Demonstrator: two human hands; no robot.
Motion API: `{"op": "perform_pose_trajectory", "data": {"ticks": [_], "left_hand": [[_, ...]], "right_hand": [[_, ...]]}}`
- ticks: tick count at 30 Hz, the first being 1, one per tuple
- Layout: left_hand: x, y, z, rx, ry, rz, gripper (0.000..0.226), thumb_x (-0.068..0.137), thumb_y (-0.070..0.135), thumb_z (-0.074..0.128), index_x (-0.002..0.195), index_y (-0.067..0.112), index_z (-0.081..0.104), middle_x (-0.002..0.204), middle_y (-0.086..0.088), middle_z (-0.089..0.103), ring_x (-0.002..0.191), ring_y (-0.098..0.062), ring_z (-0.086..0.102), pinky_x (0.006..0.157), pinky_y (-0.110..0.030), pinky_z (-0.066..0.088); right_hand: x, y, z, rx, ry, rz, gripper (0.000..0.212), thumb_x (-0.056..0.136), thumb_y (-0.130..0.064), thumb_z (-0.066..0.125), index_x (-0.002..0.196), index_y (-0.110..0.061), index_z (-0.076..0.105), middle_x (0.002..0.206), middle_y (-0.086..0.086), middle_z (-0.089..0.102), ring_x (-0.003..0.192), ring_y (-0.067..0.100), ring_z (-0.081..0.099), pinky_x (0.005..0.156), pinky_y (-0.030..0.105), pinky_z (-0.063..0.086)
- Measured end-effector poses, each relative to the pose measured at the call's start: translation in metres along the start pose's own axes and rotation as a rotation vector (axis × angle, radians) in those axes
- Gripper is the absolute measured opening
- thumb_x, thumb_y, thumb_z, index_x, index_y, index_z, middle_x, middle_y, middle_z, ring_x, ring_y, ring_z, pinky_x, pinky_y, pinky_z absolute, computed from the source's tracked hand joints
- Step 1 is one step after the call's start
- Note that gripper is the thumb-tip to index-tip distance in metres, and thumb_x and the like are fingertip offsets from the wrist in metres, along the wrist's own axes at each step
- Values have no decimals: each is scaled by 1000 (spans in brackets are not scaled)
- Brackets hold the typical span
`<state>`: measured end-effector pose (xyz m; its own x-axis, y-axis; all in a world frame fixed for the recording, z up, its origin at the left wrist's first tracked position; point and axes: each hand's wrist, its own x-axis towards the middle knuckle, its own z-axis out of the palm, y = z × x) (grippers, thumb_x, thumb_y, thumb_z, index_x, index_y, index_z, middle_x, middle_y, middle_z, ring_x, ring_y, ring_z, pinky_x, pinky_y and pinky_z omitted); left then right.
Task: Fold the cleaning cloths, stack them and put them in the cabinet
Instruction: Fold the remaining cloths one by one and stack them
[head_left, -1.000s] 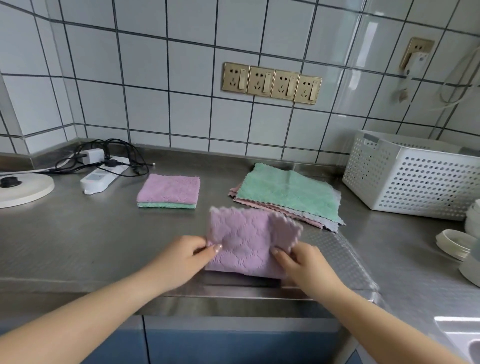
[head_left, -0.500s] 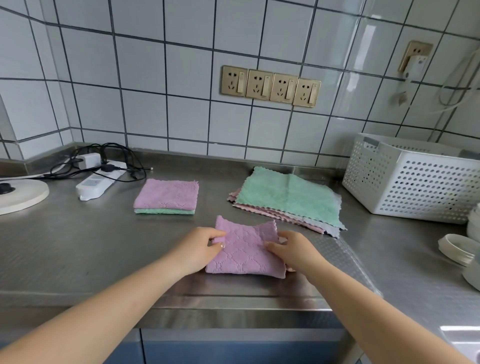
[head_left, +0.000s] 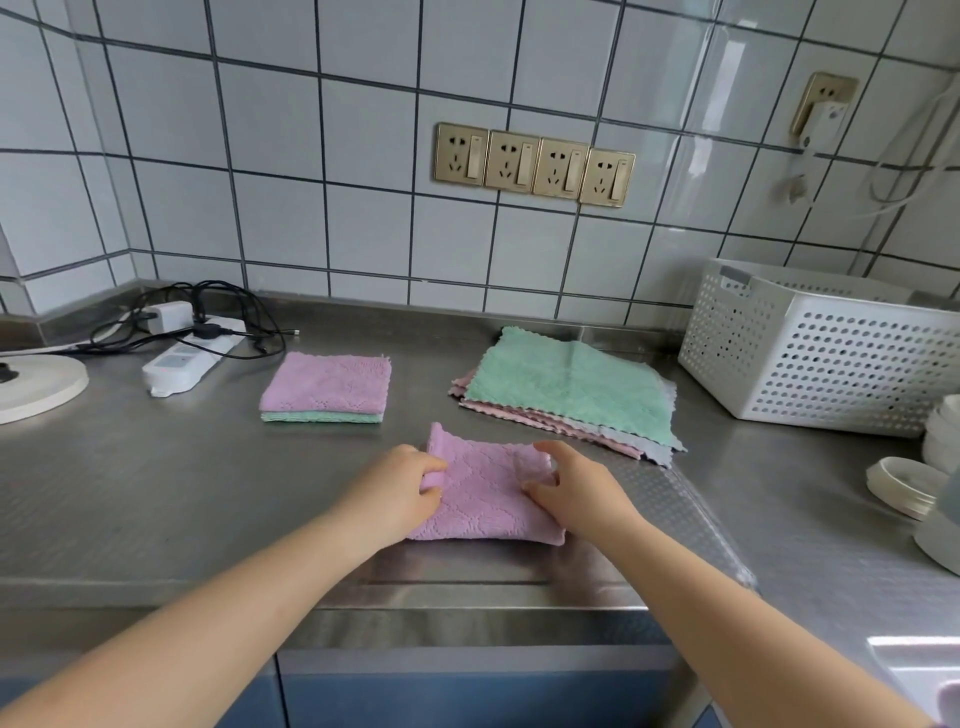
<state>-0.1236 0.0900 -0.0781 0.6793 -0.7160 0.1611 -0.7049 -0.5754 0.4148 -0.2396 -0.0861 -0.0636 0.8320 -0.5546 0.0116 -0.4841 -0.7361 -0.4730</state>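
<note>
- Far left on the steel worktop (head_left: 130, 499), a round white disc (head_left: 36, 387) sits at the frame edge.
- Just right of it, a white power strip (head_left: 189, 356) lies with a tangle of black cables (head_left: 218, 312) and a white charger (head_left: 169, 316) plugged in.
- Moving along, there is the folded stack (head_left: 326, 387): a lilac cloth on top, a green one under it, edges squared, resting well behind the hands.
- Centre stage, the left hand (head_left: 395, 491) has its thumb and fingers curled round the left edge of the lilac cloth (head_left: 485, 499), lifting that edge into a small upright fold.
- The lilac cloth lies near the front edge of the worktop, between both hands.
- The right hand (head_left: 576, 491) pinches the cloth's right side, fingers bent down onto the fabric.
- Behind and to the right, the unfolded pile (head_left: 566, 392) lies flat, green on top, pink and grey edges peeking out below.
- On the tiled wall, four brass sockets (head_left: 535, 165) sit in a row.
- Further right stands a white perforated basket (head_left: 826, 353), just beside the pile.
- At the right edge, a stack of white lids (head_left: 904, 486) and white dishes (head_left: 943, 441).
</note>
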Motion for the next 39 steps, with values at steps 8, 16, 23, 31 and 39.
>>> {"op": "perform_pose_trajectory", "data": {"ticks": [8,16,23,31,39], "left_hand": [[14,37,2,243,68,129,49,94,16,37,144,17,35,157,2,17,146,-14,11,119,-42,7],[5,24,29,296,-156,-7,54,99,31,23,150,17,11,159,2,2,146,-13,2,118,-47,1],[-2,16,24,260,-172,-108,62,96,46,22,150,19,7,159,-7,-7,147,-20,-3,118,-47,-4],[3,10,5,-201,-100,-131,54,97,33,44,146,19,29,154,-3,27,140,-20,29,107,-24,23],[16,0,1,-780,-21,-153,54,86,0,59,135,19,48,145,4,41,129,-6,39,106,-20,30]], "right_hand": [[4,-37,10,-252,64,-181,40,96,-26,40,134,-15,47,145,6,39,133,27,38,109,43,30],[3,-18,44,-322,-84,-217,50,99,-45,23,147,-33,22,159,-4,12,146,14,7,112,61,7],[-3,-5,33,-396,-146,-62,71,88,-71,16,150,-37,5,160,4,-1,148,21,-2,115,59,0],[-11,0,29,-303,-34,-70,65,91,-64,27,147,-30,24,153,4,29,145,23,17,114,58,6],[-8,-7,34,-176,31,-75,51,96,-47,38,143,-29,33,145,4,39,133,25,39,116,54,10]]}}
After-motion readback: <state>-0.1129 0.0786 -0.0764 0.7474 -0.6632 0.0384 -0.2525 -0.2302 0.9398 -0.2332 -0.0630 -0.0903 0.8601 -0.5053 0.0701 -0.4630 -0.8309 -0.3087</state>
